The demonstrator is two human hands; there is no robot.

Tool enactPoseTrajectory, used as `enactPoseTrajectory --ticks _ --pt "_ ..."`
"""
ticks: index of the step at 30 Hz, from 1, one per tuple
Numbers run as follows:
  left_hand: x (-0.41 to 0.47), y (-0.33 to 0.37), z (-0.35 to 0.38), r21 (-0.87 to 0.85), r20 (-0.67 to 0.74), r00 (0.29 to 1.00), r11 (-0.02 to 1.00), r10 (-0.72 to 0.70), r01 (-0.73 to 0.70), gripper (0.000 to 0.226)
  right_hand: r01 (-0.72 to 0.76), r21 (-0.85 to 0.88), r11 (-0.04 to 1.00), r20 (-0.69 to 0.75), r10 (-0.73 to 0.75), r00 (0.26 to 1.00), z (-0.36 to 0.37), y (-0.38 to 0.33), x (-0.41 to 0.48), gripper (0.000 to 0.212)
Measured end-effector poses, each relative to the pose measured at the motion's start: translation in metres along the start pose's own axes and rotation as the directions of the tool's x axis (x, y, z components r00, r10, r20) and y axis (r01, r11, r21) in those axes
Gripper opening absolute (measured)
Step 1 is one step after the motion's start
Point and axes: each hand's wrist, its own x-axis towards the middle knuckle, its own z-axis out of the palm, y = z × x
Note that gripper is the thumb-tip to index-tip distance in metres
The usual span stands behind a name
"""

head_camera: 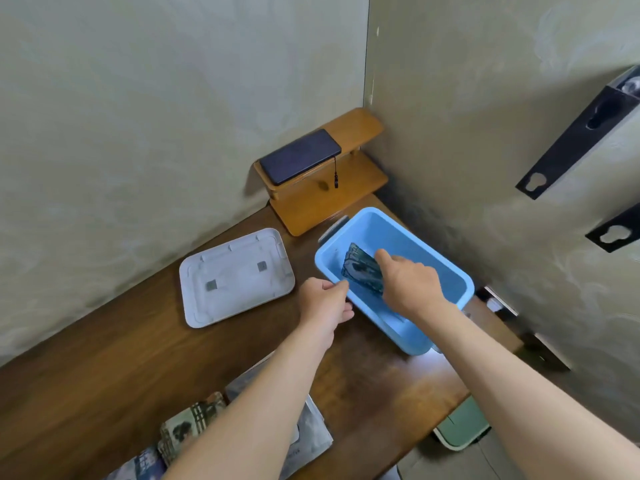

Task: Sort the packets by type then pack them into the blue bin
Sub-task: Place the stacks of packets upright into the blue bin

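Note:
The blue bin (450, 271) stands on the brown table toward the right. Inside it a stack of dark blue-green packets (360, 268) leans tilted against the near-left wall. My right hand (410, 285) reaches into the bin and holds those packets, index finger stretched along their top edge. My left hand (325, 301) grips the bin's near-left rim with thumb and fingers. At the table's front edge lie more packets: green-beige patterned ones (188, 424), a blue-toned one (138, 465) and silver-grey ones (311, 434), partly hidden under my left forearm.
A white lid (235, 278) lies upside down left of the bin. A small wooden two-tier shelf (329, 188) with a dark phone (299, 155) on top stands in the corner behind it. Walls close in at back and right. A pale green container (462, 427) sits below the table's right edge.

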Motion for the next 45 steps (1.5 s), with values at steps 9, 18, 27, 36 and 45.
enactPoseTrajectory --ticks 9,18,27,36,45 --pt "0.009 -0.003 -0.003 -0.063 0.104 0.993 0.996 -0.056 0.062 0.018 0.112 0.156 0.981 0.063 -0.123 0.99 0.027 -0.009 0.005 0.02" --pt "0.013 -0.008 -0.012 -0.098 0.18 0.982 0.993 -0.051 0.069 0.02 -0.088 0.655 0.751 0.264 -0.118 0.957 0.032 0.008 -0.005 0.025" --pt "0.017 -0.014 -0.021 -0.088 0.17 0.984 0.993 -0.058 0.074 0.03 -0.281 0.754 0.593 0.356 -0.01 0.934 0.033 0.001 -0.002 0.049" --pt "0.017 -0.017 -0.025 -0.078 0.28 0.958 0.993 -0.061 0.086 0.025 -0.381 0.774 0.506 0.473 -0.062 0.879 0.019 -0.027 0.015 0.054" --pt "0.02 -0.017 -0.021 -0.036 0.33 0.941 0.995 -0.071 0.088 0.019 -0.385 0.745 0.544 0.498 -0.069 0.865 0.028 -0.034 0.012 0.054"
